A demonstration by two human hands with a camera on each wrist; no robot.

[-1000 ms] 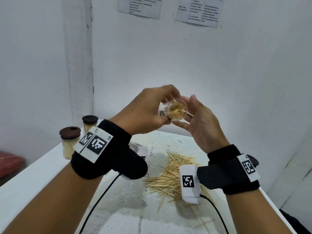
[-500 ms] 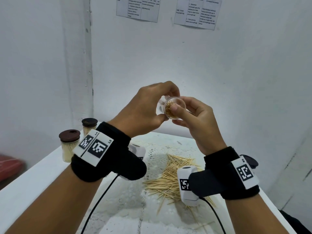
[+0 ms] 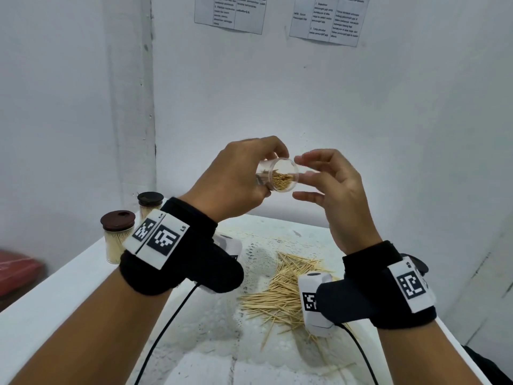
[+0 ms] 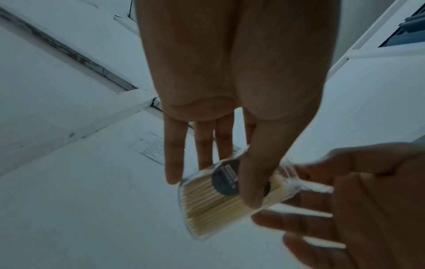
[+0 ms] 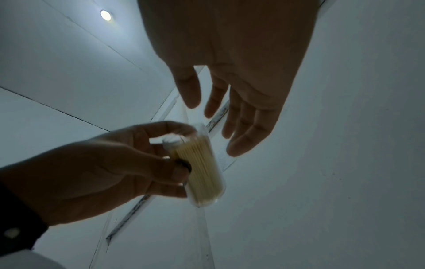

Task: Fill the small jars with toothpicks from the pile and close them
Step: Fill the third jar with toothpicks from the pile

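My left hand (image 3: 244,179) grips a small clear jar (image 3: 281,175) of toothpicks, held up in the air on its side with its open mouth toward me. In the left wrist view the thumb and fingers pinch the jar (image 4: 232,196) across its dark round label. The right wrist view shows the same jar (image 5: 202,167) packed with pale toothpicks. My right hand (image 3: 324,179) hovers just right of the jar's mouth, fingers relaxed and spread, holding nothing. A loose toothpick pile (image 3: 280,293) lies on the white table (image 3: 69,279) below my wrists.
Two closed jars with dark brown lids stand at the table's back left, the nearer jar (image 3: 116,236) and the farther jar (image 3: 150,205). A white lace mat (image 3: 211,329) covers the table's middle. White walls close in behind and on the left. Cables trail from both wrist cameras.
My right hand's fingers, which were touching the jar's mouth half a second ago, have come off and opened beside it. The left hand keeps the jar raised, tilted slightly more toward me.
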